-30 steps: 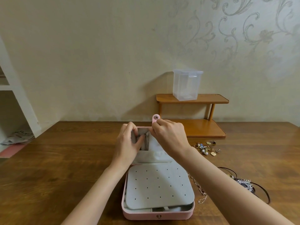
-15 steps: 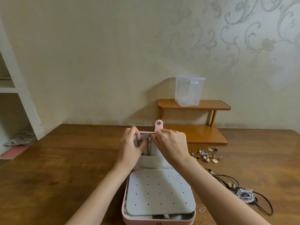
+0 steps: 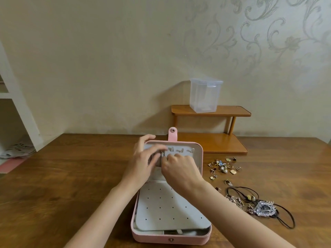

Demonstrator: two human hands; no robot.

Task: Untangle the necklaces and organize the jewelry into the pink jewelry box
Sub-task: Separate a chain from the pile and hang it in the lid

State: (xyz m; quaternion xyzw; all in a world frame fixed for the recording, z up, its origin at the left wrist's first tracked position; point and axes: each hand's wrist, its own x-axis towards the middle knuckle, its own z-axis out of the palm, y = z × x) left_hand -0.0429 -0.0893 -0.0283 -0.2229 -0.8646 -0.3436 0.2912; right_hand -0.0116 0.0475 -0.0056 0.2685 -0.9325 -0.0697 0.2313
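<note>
Head view | pink jewelry box (image 3: 171,237) lies open on table (image 3: 71,176) | both hands inside lid | left hand (image 3: 143,165) and right hand (image 3: 180,169) pinch silver chain (image 3: 162,154) | loose jewelry (image 3: 223,166) beside box

No text, label, brand, number or sign can be read anywhere in this view. The papers (image 3: 18,148) at the left edge bear dark marks, too blurred to read.
</note>
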